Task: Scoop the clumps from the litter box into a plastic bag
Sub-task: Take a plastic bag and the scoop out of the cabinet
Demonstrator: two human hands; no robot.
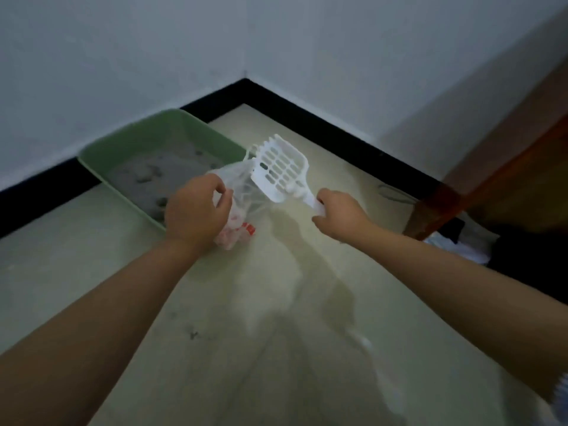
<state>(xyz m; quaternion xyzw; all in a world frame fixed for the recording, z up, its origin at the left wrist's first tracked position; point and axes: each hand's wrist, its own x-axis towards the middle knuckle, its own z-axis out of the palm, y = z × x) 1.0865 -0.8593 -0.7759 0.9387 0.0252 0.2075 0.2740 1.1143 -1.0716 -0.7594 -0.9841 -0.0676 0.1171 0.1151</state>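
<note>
Left hand (196, 210) grips the plastic bag (242, 198), right hand (341, 210) grips the slotted scoop (281, 169), fingers curled, beside the green litter box (215, 133)

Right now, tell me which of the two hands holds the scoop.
The right hand: it grips the handle of the white slotted scoop. The left hand pinches the plastic bag instead.

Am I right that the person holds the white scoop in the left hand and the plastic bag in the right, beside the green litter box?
Not quite: the hands are swapped. The head view shows the right hand gripping the white scoop and the left hand holding the plastic bag, beside the green litter box.
</note>
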